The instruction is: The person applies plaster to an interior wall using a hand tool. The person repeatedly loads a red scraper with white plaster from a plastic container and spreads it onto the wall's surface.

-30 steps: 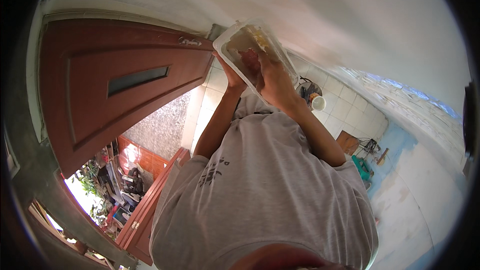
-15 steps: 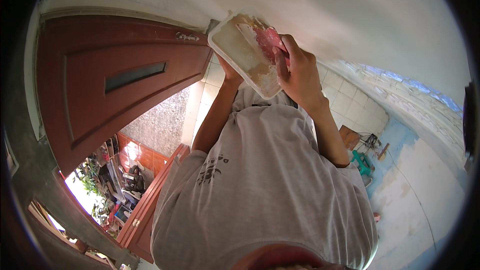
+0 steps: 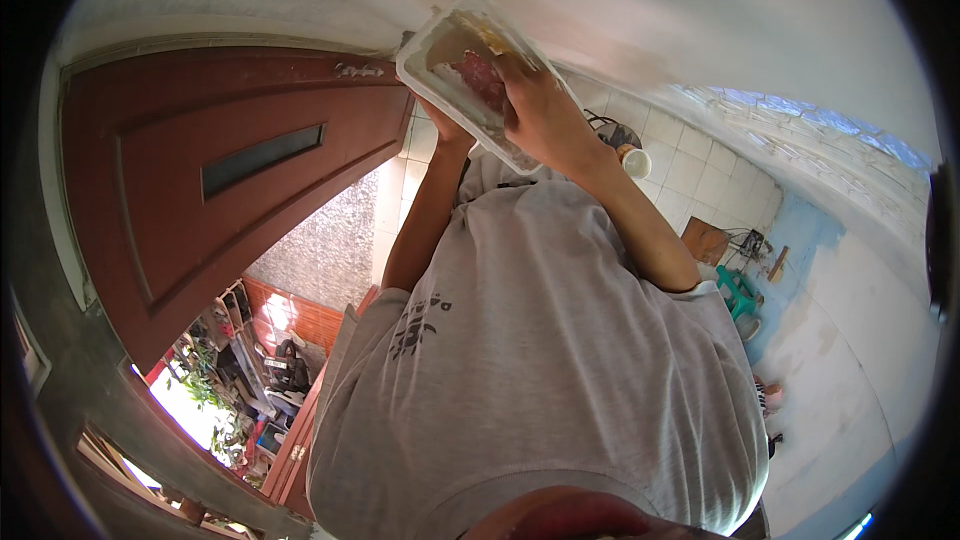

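A pale plastic tub (image 3: 447,40) with creamy, yellowish paste smeared inside is held tilted at chest height in front of me. My left hand (image 3: 444,118) grips it from beneath along its left side, fingers mostly hidden by the tub. Inside the tub, my right hand (image 3: 545,115) is closed on a red, paste-spattered spreader (image 3: 475,75), whose pale edge rests against the bottom of the tub.
A brown door (image 3: 150,160) stands at left, with an opening onto cluttered plants and objects. Tiled floor (image 3: 680,170) below holds a white cup (image 3: 636,163), a wooden board (image 3: 705,240) and a green plastic stool (image 3: 737,295). A patchy blue-white wall (image 3: 830,340) is at right.
The red spreader was raised and tilted half a second ago and is now back lower in the tub. The tub and both hands sit slightly higher and further left in the picture.
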Demonstrator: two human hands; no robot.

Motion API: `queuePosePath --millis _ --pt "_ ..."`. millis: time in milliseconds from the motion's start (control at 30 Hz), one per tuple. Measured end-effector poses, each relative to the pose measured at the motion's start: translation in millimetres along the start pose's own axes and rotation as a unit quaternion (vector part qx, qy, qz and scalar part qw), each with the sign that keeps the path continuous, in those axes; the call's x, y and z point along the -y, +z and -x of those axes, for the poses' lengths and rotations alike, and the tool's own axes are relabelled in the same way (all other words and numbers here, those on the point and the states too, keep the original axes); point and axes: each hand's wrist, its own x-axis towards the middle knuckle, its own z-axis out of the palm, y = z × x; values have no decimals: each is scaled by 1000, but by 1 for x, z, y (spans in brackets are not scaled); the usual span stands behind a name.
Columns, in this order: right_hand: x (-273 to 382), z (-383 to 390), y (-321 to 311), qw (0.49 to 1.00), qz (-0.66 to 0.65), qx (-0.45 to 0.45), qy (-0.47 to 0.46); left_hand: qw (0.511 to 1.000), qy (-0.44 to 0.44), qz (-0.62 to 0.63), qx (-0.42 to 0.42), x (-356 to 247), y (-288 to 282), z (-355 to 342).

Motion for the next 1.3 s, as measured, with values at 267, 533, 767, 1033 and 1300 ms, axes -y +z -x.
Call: queuePosePath --millis 267,533,767,1033,1300 --pt "7 4 -2 999 -29 -20 -11 941 -52 307 130 -3 3 -8" --pt "8 5 2 986 -119 -113 -18 993 -18 115 -2 -11 34 -9" --pt "11 -2 -11 994 -54 -82 -44 994 68 -85 -1 -5 37 3" --pt "12 3 4 999 13 32 27 981 -109 155 35 41 -68 -4" --pt "-1 2 20 998 -51 -24 22 912 -160 366 87 30 -98 -13"
